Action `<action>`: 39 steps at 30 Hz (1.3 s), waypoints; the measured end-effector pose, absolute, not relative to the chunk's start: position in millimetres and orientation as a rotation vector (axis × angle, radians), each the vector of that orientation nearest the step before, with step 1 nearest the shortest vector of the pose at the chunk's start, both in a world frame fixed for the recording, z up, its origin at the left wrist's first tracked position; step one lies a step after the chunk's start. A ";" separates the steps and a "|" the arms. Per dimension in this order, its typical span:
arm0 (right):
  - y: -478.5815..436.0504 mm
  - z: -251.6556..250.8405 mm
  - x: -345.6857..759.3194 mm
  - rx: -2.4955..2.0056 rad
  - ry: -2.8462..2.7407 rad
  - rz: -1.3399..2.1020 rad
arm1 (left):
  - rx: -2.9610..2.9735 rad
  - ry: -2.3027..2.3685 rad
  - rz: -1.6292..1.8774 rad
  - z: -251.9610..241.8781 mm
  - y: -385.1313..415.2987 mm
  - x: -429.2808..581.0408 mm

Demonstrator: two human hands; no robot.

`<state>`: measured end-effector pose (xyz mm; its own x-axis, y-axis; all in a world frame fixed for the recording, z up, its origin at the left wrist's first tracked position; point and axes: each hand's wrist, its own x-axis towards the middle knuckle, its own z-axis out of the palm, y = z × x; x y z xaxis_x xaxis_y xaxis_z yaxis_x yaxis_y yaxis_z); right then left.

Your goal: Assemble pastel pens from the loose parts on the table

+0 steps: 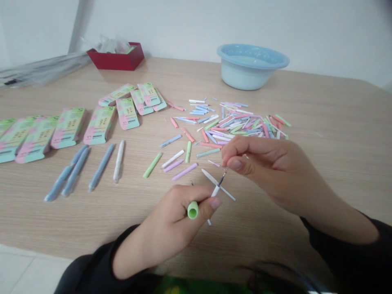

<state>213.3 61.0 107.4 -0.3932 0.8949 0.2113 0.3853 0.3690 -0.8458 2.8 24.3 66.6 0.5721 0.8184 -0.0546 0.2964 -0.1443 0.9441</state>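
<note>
My left hand (174, 224) is closed low over the table. Between its thumb and forefinger it pinches a thin white pen refill (216, 190) with a dark tip section, and a hollow green pen barrel (192, 210) sticks out of the same grip. My right hand (269, 171) is closed in a pinch at the refill's upper end, on a small clear and red tip piece (226, 169). Beneath the hands lies a thin white stick-like part (228, 193). Just beyond, loose green, white and purple pen parts (185, 171) lie on the table.
A large pile of coloured pen parts (245, 124) spreads behind my right hand. Wrapped blue pens (75, 171) and a white one (119, 161) lie left, below several pastel boxes (99, 124). A blue basin (251, 71) and a red box (118, 59) stand at the back.
</note>
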 end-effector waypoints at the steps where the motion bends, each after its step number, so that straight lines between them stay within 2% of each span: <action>1: 60.8 107.3 212.6 -1.102 -1.954 0.958 | 1.707 0.930 0.599 66.4 24.2 2.9; 8: 56.7 98.4 205.5 -1.035 -1.942 1.110 | 1.707 0.926 0.644 64.5 23.6 4.3; 13: 53.7 85.9 203.2 -1.002 -1.790 1.335 | 1.698 0.914 0.679 60.6 25.6 6.8; 20: 43.3 69.6 200.9 -0.957 -1.556 1.432 | 1.601 0.866 0.661 53.9 24.9 16.9; 25: 34.1 66.4 206.7 -0.966 -1.419 1.303 | 1.548 0.838 0.712 53.5 23.6 22.4; 29: 33.3 79.1 219.4 -0.955 -1.378 1.310 | 1.646 0.884 0.617 58.4 21.8 14.4; 32: 33.6 92.2 228.1 -1.016 -1.566 1.216 | 1.788 0.898 0.573 61.4 23.2 5.8; 39: 36.8 97.1 235.3 -1.123 -2.146 0.760 | 2.145 1.027 0.575 47.0 31.1 -4.8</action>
<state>235.3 36.8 97.1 -0.4664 0.8520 0.2378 0.5122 0.4794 -0.7127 -4.8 31.1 47.0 0.5908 0.8011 0.0957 0.5004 -0.4568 0.7354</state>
